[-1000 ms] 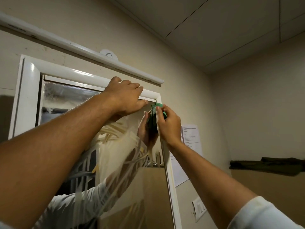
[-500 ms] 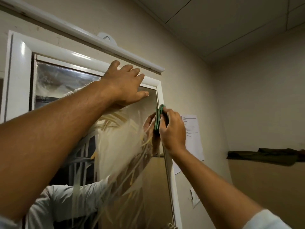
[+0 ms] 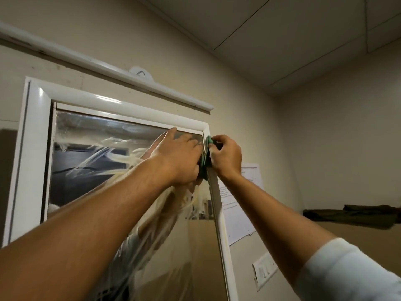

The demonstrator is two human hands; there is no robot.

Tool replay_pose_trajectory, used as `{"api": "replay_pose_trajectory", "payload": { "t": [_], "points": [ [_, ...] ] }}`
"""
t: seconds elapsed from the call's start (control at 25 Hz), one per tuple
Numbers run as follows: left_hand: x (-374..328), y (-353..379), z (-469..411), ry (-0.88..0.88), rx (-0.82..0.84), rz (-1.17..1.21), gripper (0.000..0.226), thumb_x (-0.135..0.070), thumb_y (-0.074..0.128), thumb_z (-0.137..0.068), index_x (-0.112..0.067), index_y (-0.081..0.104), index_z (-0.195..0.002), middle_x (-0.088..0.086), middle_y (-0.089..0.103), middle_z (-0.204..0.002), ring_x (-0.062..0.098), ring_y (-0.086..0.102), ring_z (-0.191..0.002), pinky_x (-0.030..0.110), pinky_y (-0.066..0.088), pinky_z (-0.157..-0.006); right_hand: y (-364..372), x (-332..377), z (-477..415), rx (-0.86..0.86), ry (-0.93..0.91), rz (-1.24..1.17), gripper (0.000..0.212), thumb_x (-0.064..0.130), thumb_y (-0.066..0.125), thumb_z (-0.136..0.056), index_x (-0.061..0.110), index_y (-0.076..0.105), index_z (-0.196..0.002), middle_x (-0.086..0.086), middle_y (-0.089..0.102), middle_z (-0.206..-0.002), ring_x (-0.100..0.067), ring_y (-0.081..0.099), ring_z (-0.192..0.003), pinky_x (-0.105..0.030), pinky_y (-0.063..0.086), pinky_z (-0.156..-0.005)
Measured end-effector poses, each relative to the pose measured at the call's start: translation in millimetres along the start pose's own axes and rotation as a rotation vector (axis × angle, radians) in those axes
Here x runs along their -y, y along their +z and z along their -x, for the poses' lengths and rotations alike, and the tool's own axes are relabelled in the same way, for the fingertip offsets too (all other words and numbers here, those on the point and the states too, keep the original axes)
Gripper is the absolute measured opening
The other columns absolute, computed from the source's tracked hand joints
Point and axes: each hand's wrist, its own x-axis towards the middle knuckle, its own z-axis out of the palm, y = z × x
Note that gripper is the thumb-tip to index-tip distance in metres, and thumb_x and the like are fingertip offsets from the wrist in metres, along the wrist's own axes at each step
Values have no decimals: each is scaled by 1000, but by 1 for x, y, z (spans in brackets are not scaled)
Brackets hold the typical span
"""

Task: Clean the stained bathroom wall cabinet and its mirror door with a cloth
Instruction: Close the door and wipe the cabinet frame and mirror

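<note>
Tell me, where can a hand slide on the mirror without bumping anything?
The left half of the mirror is free, between the white frame and the left forearm. The wall between the paper notice and the dark bundle is bare too. The top right corner is crowded: left hand, right hand and green cloth meet there.

Both bare forearms are stretching upward, the hands lying just beside each other. The left hand [image 3: 178, 157] is lying flat, fingers straight, palm pressing forward. The right hand [image 3: 226, 158] is curling its fingers and thumb around a folded green cloth [image 3: 209, 141], a white sleeve [image 3: 347, 272] covering its upper arm.
</note>
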Motion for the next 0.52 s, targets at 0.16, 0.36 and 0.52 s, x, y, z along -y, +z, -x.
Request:
{"api": "replay_pose_trajectory", "payload": {
  "t": [0.16,0.36,0.52],
  "points": [
    [4,1,0,7,-1,38,56,-44,35,-104,-23,34,-156,-2,37,-162,18,22,-154,56,5,-125,4,-2,8,7,2,63,19,31,60,-103,19,69,-115,7,69,-100,-11,66,-86,-30,61,-78],
    [8,0,-1,22,-4,80,51,-40,41,-101,-26,42,-150,-4,45,-157,15,28,-152,54,5,-126,8,15,-32,-25,-24,110,10,31,60,-102,22,64,-99,6,65,-90,-13,64,-80,-31,59,-72],
    [16,7,-5,43,-47,83,51,-45,35,-100,-28,45,-147,-6,49,-154,13,31,-150,53,9,-126,17,-1,-7,-57,-76,86,14,33,53,-104,25,64,-104,7,65,-96,-9,62,-85,-26,54,-73]
  ]
}}
